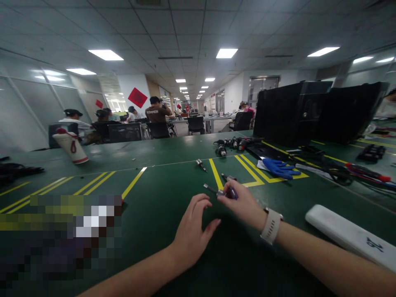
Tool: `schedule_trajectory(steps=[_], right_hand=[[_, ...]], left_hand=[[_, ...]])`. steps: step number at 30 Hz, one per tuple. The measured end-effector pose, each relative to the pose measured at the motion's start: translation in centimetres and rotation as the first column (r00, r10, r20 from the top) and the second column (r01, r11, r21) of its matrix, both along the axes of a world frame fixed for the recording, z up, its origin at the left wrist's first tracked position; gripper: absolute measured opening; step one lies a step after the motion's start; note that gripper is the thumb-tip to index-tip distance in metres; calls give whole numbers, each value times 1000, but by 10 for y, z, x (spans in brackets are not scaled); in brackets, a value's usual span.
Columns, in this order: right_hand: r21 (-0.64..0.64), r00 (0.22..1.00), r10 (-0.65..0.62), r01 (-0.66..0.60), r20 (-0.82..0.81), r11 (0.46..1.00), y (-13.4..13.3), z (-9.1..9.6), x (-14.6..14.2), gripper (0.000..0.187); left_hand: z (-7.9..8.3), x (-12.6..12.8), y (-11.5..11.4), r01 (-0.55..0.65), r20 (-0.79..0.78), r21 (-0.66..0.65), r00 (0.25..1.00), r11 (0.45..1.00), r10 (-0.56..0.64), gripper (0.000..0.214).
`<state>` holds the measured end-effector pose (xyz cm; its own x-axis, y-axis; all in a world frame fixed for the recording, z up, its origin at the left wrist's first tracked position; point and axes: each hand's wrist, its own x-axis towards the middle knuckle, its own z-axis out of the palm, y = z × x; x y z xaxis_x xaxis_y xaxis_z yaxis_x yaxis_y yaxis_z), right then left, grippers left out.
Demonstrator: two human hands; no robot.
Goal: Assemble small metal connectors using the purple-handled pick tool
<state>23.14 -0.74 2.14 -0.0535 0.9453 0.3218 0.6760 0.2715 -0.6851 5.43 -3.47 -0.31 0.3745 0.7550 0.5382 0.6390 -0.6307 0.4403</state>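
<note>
My right hand grips a small purple-handled tool with a silver collar and a thin metal shaft pointing left. Its exact kind is unclear. My left hand is just left of the shaft tip, fingers curved and thumb apart, holding nothing. Right behind my right hand lies a silver metal piece, partly covered by the fingers. Farther off, a small silver part with a dark pointed tip rests on the green tabletop.
Blue-and-white gloves, cables and black-and-silver parts lie at the right. Two black cases stand behind. A white box-like object sits near my right forearm. At the left stands a cup. People sit beyond.
</note>
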Motion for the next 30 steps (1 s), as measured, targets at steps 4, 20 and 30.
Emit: schedule_trajectory(steps=[4, 20, 30], right_hand=[[-165, 943, 201, -249, -265, 954, -54, -19, -27, 12], [-174, 869, 417, -469, -265, 866, -93, -14, -36, 20], [-206, 864, 376, -456, -334, 866, -83, -15, -32, 23]], left_hand=[[-3, -25, -37, 84, -208, 96, 976, 992, -63, 41], [1, -32, -73, 172, -484, 375, 874, 911, 35, 32], [11, -36, -75, 304, -601, 413, 799, 858, 6, 37]])
